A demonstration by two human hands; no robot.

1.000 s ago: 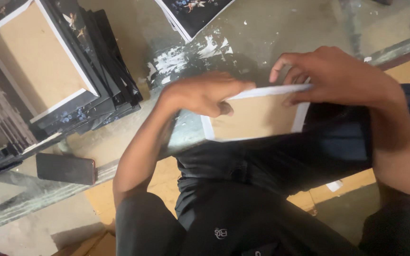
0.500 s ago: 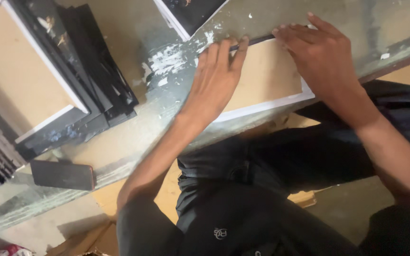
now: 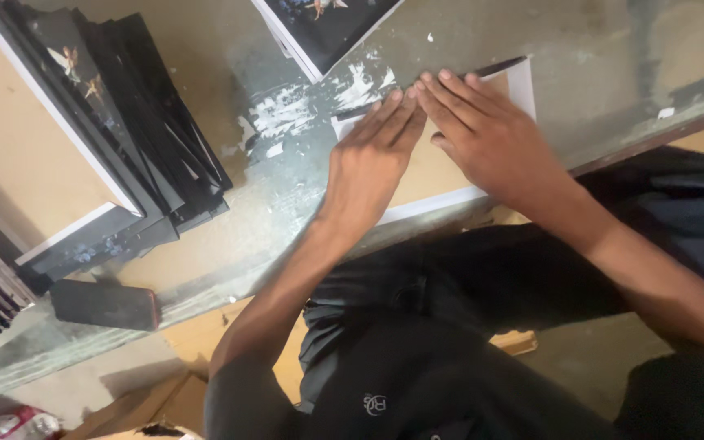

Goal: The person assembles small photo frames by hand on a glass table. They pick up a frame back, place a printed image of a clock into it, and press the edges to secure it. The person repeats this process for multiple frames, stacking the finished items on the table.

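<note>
A small picture frame with a white border and brown backing board lies face down on the worn glass table top, near its front edge. My left hand presses flat on the backing's left part, fingers together and pointing away from me. My right hand lies flat on the right part, and its fingertips meet those of the left hand at the frame's far edge. Neither hand grips anything.
A stack of dark frames with one brown-backed frame on top fills the left of the table. Another white-edged dark picture lies at the far edge. A dark flat block rests at the front left. Cardboard lies under the table.
The frame went from held at my lap to lying flat on the table. Both hands now press on its back, fingertips brought together at the far edge.
</note>
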